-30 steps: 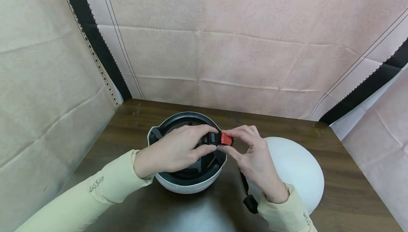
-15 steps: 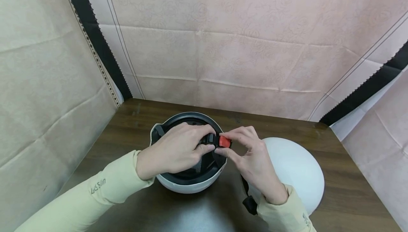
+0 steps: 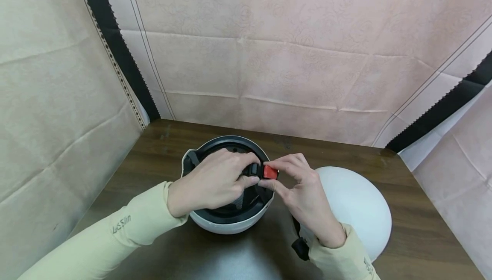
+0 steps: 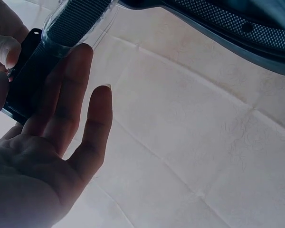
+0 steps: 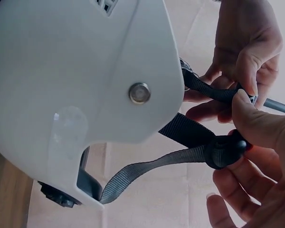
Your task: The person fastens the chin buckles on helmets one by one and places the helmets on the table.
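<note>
A white helmet (image 3: pixel 232 228) with black lining lies upside down on the wooden table, its opening facing up. Over that opening my left hand (image 3: pixel 215 179) pinches the black part of a chin-strap buckle (image 3: pixel 253 169) between thumb and fingers. From the other side my right hand (image 3: pixel 301 186) pinches the red end (image 3: pixel 270 172) of the buckle. Both parts sit end to end; whether they are latched is hard to tell. In the right wrist view, black webbing (image 5: pixel 152 164) runs from the helmet shell (image 5: pixel 104 80) to the fingers. The left hand covers part of the lining.
A white dome-shaped shell (image 3: pixel 357 203), like a second helmet, lies at the right, partly under my right forearm. A black strap end (image 3: pixel 300 248) pokes out on its left. Pale patterned cloth (image 3: pixel 269 75) hangs behind the wooden table (image 3: pixel 419 224).
Both hands keep their pinch on the buckle. The left hand has shifted slightly right, the buckle slightly down and left, and the helmet's left rim a little right.
</note>
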### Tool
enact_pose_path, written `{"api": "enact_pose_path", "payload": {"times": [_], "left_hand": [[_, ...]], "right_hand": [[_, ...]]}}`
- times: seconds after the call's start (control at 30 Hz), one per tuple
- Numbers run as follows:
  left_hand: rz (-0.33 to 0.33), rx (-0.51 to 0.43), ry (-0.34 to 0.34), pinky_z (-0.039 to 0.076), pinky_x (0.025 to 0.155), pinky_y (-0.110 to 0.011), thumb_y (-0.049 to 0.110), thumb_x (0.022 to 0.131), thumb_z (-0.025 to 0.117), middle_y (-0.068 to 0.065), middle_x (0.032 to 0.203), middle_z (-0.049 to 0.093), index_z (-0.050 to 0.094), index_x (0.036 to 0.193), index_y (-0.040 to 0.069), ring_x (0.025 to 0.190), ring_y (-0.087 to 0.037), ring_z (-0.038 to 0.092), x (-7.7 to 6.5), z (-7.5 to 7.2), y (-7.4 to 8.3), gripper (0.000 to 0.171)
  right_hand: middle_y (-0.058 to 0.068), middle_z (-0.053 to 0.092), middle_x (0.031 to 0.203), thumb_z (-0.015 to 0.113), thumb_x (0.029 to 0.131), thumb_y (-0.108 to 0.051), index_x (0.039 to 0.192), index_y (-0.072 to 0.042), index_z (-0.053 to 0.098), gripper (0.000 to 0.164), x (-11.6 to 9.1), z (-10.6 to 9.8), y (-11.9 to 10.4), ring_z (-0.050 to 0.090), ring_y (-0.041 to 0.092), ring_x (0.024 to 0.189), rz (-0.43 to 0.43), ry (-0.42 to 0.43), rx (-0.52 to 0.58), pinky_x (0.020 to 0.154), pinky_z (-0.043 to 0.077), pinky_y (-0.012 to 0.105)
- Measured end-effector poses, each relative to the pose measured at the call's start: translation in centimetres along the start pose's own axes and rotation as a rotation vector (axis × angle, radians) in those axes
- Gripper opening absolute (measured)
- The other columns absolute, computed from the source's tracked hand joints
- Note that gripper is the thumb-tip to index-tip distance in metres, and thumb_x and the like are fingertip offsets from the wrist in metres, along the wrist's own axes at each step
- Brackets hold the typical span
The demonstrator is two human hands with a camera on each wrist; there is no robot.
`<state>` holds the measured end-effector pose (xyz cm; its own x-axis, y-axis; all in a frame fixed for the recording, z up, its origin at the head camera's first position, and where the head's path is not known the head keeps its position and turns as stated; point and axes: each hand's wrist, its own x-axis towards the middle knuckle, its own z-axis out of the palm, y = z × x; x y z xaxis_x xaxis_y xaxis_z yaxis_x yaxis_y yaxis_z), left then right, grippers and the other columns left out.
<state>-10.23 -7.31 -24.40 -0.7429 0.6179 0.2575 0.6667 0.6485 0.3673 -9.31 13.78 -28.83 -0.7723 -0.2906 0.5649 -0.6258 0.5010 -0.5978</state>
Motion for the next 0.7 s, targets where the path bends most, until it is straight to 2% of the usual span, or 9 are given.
{"api": "enact_pose_path", "payload": {"times": [0.27, 0.5, 0.7], "left_hand": [[-0.019, -0.017, -0.010, 0.043, 0.060, -0.024, 0.025, 0.094, 0.063, 0.015, 0.073, 0.058, 0.067, 0.113, 0.015, 0.061, -0.002, 0.051, -0.03, 0.05, 0.09, 0.022], [-0.018, -0.012, -0.005, 0.043, 0.060, -0.024, 0.026, 0.094, 0.064, 0.013, 0.075, 0.059, 0.067, 0.113, 0.015, 0.061, -0.003, 0.051, -0.02, 0.20, 0.24, 0.022], [-0.006, 0.041, -0.022, 0.042, 0.060, -0.025, 0.030, 0.094, 0.064, 0.011, 0.079, 0.061, 0.068, 0.112, 0.013, 0.061, -0.004, 0.051, -0.01, 0.60, 0.39, 0.025]], "right_hand": [[-0.014, 0.066, 0.100, 0.087, 0.071, -0.016, 0.105, -0.017, 0.075, 0.036, 0.08, 0.16, 0.06, 0.051, 0.008, 0.098, -0.036, 0.025, -0.030, 0.075, 0.049, 0.024], [-0.013, 0.066, 0.099, 0.088, 0.068, -0.009, 0.105, -0.015, 0.076, 0.039, 0.08, 0.19, 0.01, 0.052, 0.007, 0.098, -0.037, 0.034, -0.041, 0.075, 0.051, 0.026], [-0.008, 0.067, 0.101, 0.087, 0.069, -0.006, 0.107, -0.012, 0.075, 0.041, 0.23, 0.28, -0.24, 0.054, 0.009, 0.099, -0.097, -0.002, -0.095, 0.085, 0.043, 0.036]]}}
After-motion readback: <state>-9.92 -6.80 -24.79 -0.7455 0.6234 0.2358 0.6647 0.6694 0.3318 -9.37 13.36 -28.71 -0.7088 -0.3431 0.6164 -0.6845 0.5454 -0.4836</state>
